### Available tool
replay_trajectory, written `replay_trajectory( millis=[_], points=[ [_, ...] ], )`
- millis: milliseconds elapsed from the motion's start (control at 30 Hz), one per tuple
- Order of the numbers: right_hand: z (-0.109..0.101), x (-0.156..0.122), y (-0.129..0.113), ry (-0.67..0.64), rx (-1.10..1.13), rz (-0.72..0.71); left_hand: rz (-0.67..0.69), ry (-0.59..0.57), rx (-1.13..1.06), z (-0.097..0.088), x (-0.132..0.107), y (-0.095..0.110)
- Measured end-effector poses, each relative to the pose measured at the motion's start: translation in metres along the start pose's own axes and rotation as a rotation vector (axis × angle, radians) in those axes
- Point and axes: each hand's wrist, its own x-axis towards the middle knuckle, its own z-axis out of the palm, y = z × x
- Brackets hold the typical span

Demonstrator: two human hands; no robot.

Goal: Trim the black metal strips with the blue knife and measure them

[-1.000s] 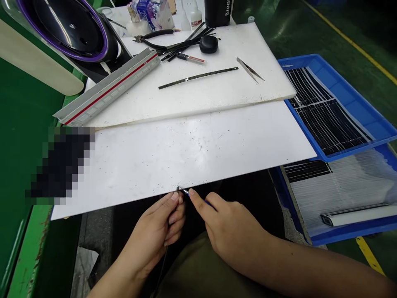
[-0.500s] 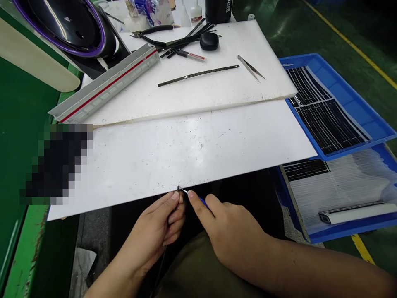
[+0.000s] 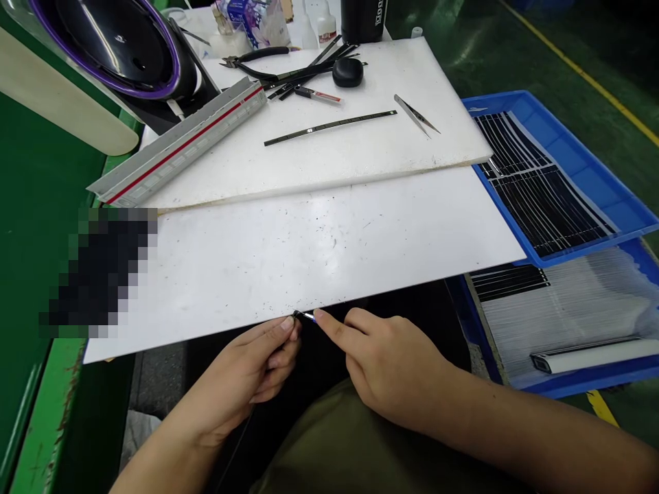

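Observation:
At the front edge of the white board (image 3: 329, 233), my left hand (image 3: 262, 360) is closed on a thin dark strip (image 3: 296, 313). One end of the strip pokes up past the thumb, and a thin length trails below the hand. My right hand (image 3: 388, 363) grips a slim blue-handled tool with a pointed metal tip (image 3: 307, 315). That tip meets or nearly meets the strip's end; actual contact is too small to tell. The fingers hide most of the tool's handle. Dark crumbs lie on the board near both hands.
On a white foam slab (image 3: 437, 75) lie tweezers (image 3: 416, 115), a dark strip (image 3: 329, 128), cutting pliers (image 3: 255, 63), a black case (image 3: 348, 72) and a grey profile (image 3: 190, 144). Blue trays (image 3: 607, 185) with black strips stand at right. A purple-rimmed device (image 3: 116, 48) is at upper left.
My left hand has shifted slightly left and its wrist is lower. My right hand has tilted flatter, with the tool's tip still at the strip's end.

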Motion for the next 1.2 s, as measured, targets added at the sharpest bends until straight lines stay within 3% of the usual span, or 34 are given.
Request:
replay_trajectory(
  millis=[433,900,1200],
  points=[
    [-0.007,0.004,0.009,-0.045,-0.082,-0.05,-0.005,0.009,0.043,0.001,-0.001,0.002],
    [-0.018,0.014,0.023,-0.094,0.052,-0.148,-0.024,-0.009,0.062,-0.002,-0.001,0.004],
    [-0.016,0.012,0.021,-0.087,-0.093,-0.165,-0.018,0.024,0.086,-0.001,0.001,0.003]
  ],
)
